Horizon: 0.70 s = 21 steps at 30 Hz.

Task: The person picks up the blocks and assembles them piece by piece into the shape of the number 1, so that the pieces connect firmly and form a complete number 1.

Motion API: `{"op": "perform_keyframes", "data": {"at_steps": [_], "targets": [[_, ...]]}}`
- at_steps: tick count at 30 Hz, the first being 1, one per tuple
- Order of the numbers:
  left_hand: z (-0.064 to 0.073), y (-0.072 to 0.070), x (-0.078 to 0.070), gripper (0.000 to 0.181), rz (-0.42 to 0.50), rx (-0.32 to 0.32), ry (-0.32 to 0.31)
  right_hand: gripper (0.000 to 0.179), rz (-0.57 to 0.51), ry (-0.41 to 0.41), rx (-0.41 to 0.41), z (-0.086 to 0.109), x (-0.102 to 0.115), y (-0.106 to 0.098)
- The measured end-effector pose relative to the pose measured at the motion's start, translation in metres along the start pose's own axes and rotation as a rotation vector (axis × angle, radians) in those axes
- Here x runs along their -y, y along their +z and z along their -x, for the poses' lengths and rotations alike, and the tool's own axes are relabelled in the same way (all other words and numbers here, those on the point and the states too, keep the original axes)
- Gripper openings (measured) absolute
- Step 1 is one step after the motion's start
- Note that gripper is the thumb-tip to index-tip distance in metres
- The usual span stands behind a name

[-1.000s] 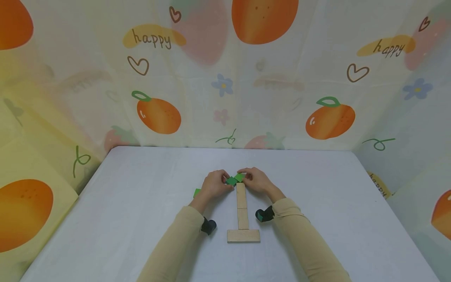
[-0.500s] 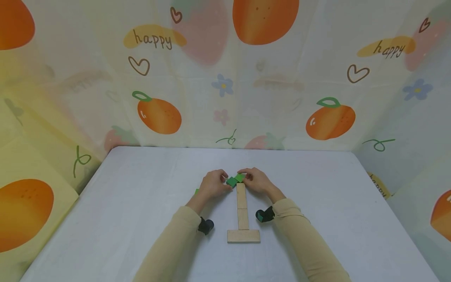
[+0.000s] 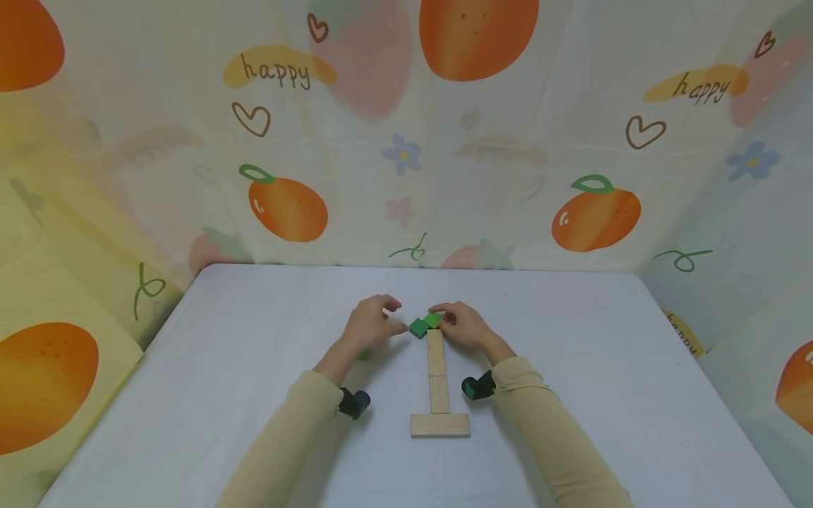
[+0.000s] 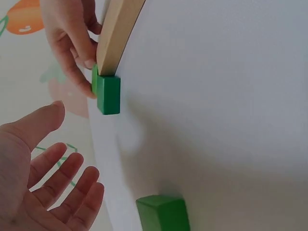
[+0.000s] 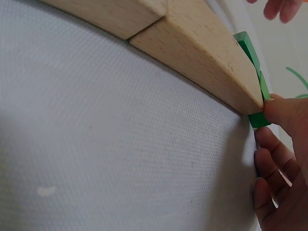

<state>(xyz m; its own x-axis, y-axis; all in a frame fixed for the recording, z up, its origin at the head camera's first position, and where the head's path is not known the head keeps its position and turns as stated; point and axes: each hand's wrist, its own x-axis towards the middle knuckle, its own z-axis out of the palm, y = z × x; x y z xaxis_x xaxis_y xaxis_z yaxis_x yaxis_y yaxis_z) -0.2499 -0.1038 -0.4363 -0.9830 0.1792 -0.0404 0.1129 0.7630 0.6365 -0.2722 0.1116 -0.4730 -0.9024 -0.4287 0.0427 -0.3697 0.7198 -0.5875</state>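
Note:
My left hand (image 3: 371,321) hovers left of the blocks, thumb and fingers apart with nothing between them. In the left wrist view its fingers (image 4: 72,185) are spread loosely. A darker-faced green block (image 3: 418,328) lies just beyond its fingertips. Against that block sits a second green block (image 3: 432,320), which my right hand (image 3: 466,324) pinches between thumb and fingers. Both green blocks meet the far end of a column of two wooden blocks (image 3: 436,351). A third green block (image 4: 166,214) rests on the cloth near my left hand, mostly covered by the wrist in the head view.
Crosswise at the column's near end lies another wooden block (image 3: 440,425). Black wrist cameras (image 3: 354,403) hang below both wrists, the right one (image 3: 478,386) close to the column. White cloth covers the table (image 3: 571,317); a fruit-print curtain (image 3: 356,176) stands behind it.
My left hand has let go of the darker-faced green block and drawn back to the left, its fingers opening. The right hand stays in place on its green block.

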Motion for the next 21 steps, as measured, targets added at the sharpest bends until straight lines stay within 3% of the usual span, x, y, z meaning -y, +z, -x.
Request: {"op": "perform_keyframes", "data": {"at_steps": [11, 21], "targets": [[0.018, -0.02, 0.002, 0.058, -0.026, 0.003, 0.051, 0.034, 0.003, -0.004, 0.001, 0.0, 0.0, 0.001], [0.039, -0.029, 0.013, 0.06, -0.017, -0.034, 0.086, 0.033, 0.002, -0.009, -0.003, 0.001, 0.001, 0.001]]}}
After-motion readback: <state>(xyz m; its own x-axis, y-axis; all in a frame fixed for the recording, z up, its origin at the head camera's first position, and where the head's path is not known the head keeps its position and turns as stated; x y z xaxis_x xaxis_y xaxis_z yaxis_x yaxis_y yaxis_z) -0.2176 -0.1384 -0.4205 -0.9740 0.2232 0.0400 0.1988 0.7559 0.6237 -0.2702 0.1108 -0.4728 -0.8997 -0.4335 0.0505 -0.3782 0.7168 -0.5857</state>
